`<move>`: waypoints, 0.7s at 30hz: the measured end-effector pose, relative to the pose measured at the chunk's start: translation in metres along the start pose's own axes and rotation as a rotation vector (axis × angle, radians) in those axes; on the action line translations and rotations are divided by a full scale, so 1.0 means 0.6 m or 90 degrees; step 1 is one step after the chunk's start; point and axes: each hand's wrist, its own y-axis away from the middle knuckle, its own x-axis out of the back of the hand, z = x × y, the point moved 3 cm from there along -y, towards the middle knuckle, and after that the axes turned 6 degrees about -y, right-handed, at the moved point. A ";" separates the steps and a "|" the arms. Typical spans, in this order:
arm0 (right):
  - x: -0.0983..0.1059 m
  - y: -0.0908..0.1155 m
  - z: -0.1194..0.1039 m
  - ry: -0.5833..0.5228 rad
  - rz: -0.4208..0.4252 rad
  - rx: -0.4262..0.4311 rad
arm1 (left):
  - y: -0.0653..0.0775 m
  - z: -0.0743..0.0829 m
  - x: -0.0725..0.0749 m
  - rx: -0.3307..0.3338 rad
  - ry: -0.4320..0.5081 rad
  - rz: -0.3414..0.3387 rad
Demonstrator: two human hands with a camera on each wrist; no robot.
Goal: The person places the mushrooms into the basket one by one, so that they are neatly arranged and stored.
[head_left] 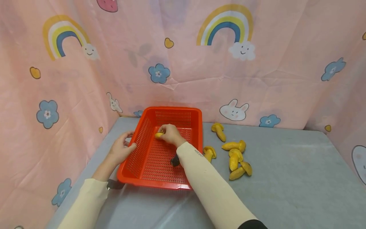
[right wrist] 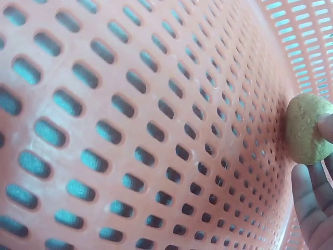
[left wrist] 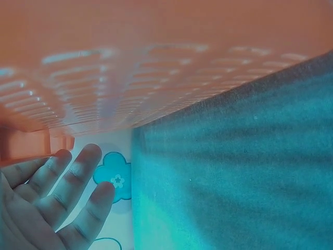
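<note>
A red perforated plastic basket [head_left: 137, 182] stands on the grey table. In the head view my right hand [head_left: 170, 135] reaches down inside it and pinches a yellow mushroom [head_left: 159, 135]. The right wrist view shows this mushroom [right wrist: 306, 130] close against the basket's perforated floor, between thumb and fingers; part of it is hidden by the hand. My left hand [head_left: 121, 149] is at the basket's left side, its thumb at the rim. Its fingers [left wrist: 78, 179] extend loosely along the outside of the wall in the left wrist view.
Several yellow mushrooms [head_left: 233, 146] lie on the table [head_left: 291, 168] right of the basket, one [head_left: 210, 154] close beside its wall. A pink patterned curtain [head_left: 188, 92] hangs behind the table and along both sides.
</note>
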 end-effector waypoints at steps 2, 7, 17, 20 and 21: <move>0.000 0.000 0.001 0.006 -0.002 0.006 | 0.001 0.001 0.001 0.002 0.000 0.000; 0.000 0.000 0.002 0.014 -0.006 0.013 | 0.002 0.003 0.002 -0.002 0.002 0.004; -0.002 -0.001 0.008 0.017 0.003 0.008 | 0.001 0.002 0.000 -0.008 0.001 0.005; -0.001 0.001 0.009 0.010 0.007 0.000 | 0.001 0.002 -0.001 -0.006 0.003 0.004; 0.000 0.002 0.009 0.006 0.008 -0.003 | 0.002 0.003 -0.001 -0.005 0.003 0.003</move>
